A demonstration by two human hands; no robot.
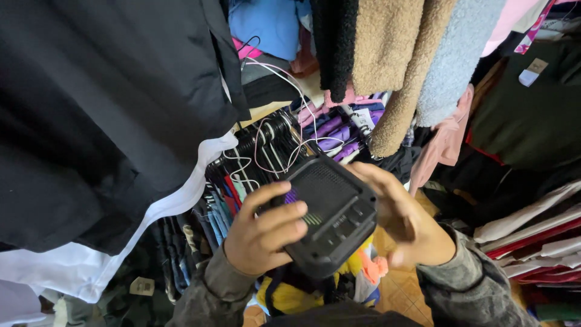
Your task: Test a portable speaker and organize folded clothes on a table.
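A small black boxy speaker [331, 206] with a mesh grille, glowing coloured lights and a row of buttons sits between both hands at the centre of the head view. My left hand [261, 233] wraps its left side, fingers laid across the grille. My right hand [404, 219] cups its right side and back. White cables [284, 121] run from behind the speaker up toward the hanging clothes.
A large black garment with a white band [103, 121] hangs close on the left. Tan, black and grey fleece garments [393, 66] hang above. Racks of hangers with coloured clothes [254, 157] stand behind the speaker. Folded clothes [532, 236] fill the right; tiled floor [402, 293] shows below.
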